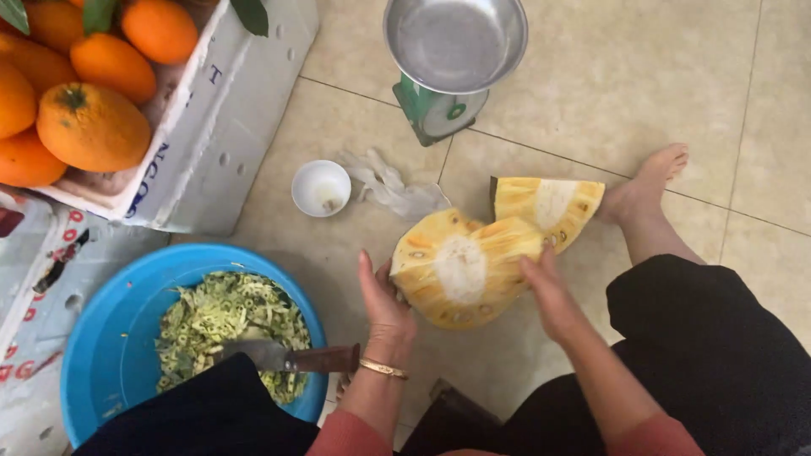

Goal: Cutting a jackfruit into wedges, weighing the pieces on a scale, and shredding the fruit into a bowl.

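A big yellow wedge of jackfruit (460,270), cut face up with a pale core, is held over the tiled floor between both hands. My left hand (384,300) grips its left edge; a gold bangle sits on that wrist. My right hand (545,287) grips its right side. A second jackfruit wedge (549,207) lies on the floor just behind, touching the held piece. A knife (291,359) with a brown handle rests across the rim of a blue basin (101,338), apart from both hands.
The blue basin holds green and yellow fruit scraps (228,325). A white foam box (220,110) of oranges (91,127) stands at the far left. A small white bowl (321,187), a crumpled plastic bag (393,190), a green scale with a steel pan (454,55) and my bare foot (646,190) are nearby.
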